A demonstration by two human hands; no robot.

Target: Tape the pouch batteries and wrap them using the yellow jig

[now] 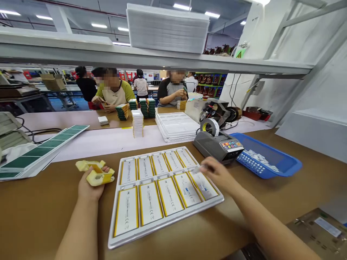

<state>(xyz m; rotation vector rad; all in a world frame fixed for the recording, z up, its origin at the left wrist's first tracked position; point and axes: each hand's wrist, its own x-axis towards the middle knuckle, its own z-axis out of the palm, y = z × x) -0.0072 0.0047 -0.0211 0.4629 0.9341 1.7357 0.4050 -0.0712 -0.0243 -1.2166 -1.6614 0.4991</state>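
Observation:
My left hand (93, 184) is wrapped around a pale yellow, notched block (99, 177), left of a white plastic tray (112, 236). Two rows of flat pouch battery cells (150, 202) with yellow edges and printed CE marks lie in the tray. The two front-row cells at the right carry blue 3M print, one being the corner cell (205, 188). Over the tray's right side, my right hand (217, 173) pinches a small pale strip (195, 169), blurred by motion. I cannot tell whether the strip touches a cell.
A grey tape dispenser (217, 144) stands behind the tray, beside a blue basket (287, 164) holding small white pieces. Stacked white trays (176, 126), a stack of cells (137, 124) and green-topped panels (46, 151) lie farther back. Two people sit across the bench, below an overhead shelf (151, 59).

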